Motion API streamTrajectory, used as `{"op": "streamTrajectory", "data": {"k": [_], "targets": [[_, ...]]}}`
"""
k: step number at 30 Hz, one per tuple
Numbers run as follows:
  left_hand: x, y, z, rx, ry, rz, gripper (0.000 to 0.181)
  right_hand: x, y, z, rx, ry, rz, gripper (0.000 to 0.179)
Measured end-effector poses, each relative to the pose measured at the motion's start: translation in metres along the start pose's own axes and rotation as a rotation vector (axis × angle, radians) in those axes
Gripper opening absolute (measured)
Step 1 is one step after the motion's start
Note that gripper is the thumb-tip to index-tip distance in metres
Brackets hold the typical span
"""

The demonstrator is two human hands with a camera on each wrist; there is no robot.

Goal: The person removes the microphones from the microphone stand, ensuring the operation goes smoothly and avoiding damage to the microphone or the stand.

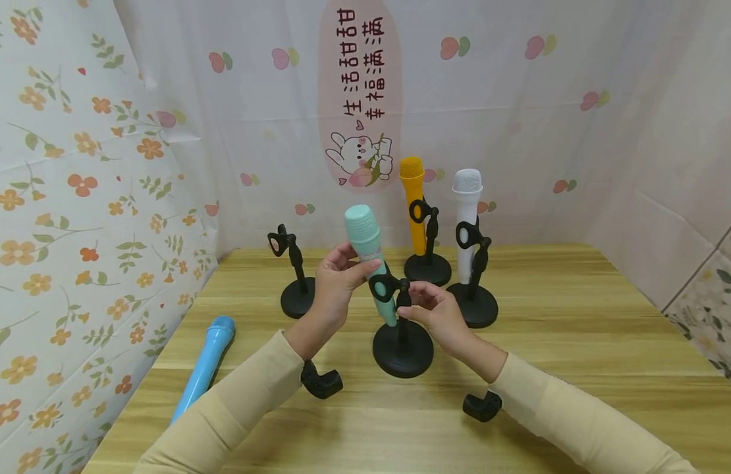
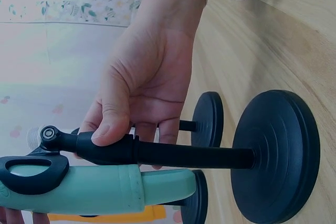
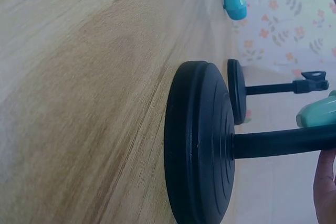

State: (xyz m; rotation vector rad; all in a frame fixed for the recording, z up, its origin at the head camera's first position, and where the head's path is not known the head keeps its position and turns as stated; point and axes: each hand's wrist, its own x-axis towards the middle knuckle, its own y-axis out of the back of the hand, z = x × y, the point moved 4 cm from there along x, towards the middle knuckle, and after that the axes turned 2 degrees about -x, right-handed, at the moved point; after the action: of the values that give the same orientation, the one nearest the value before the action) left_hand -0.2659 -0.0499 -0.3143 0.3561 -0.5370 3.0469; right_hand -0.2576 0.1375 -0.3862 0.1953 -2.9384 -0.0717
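Note:
A teal microphone [image 1: 363,227] leans at a tilt in the ring clip of a black microphone stand [image 1: 403,355]. My left hand [image 1: 334,286] pinches its upper body between thumb and fingers. From the other side, my right hand [image 1: 442,316] grips the stand's neck just below the clip. In the left wrist view, the right thumb [image 2: 110,124] presses on the black neck, beside the teal microphone's narrow tail [image 2: 168,184]. The stand's round base [image 3: 197,145] rests on the wooden table in the right wrist view, where most of the right hand is out of frame.
Behind stand a yellow microphone [image 1: 414,191] and a white microphone [image 1: 466,204], each in a black stand. At back left is a stand with a bare clip [image 1: 278,240]. A blue microphone [image 1: 205,362] lies near the left edge, partly hidden by my sleeve.

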Motion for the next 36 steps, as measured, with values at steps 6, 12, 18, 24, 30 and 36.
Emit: {"op": "streamTrajectory", "data": {"k": [6,12,18,24,30,36], "targets": [[-0.002,0.001,0.001,0.004,0.01,-0.002,0.035,-0.001,0.0,0.002,-0.011,-0.018,0.0,0.037],[-0.002,0.0,0.003,0.005,0.0,-0.015,0.033,-0.001,0.001,0.001,-0.034,0.0,0.005,0.035],[0.0,0.0,0.005,0.003,-0.004,-0.018,0.033,-0.002,0.0,-0.002,-0.043,0.01,0.008,0.036],[0.001,-0.001,0.006,-0.016,0.003,-0.011,0.034,-0.002,0.0,-0.001,-0.033,0.001,0.014,0.038],[0.001,0.0,0.009,-0.023,0.01,-0.014,0.033,-0.002,0.0,0.0,-0.031,0.007,0.008,0.037],[0.002,0.0,0.012,-0.028,0.014,-0.008,0.032,-0.002,0.0,0.0,-0.03,0.002,0.006,0.037]]}}
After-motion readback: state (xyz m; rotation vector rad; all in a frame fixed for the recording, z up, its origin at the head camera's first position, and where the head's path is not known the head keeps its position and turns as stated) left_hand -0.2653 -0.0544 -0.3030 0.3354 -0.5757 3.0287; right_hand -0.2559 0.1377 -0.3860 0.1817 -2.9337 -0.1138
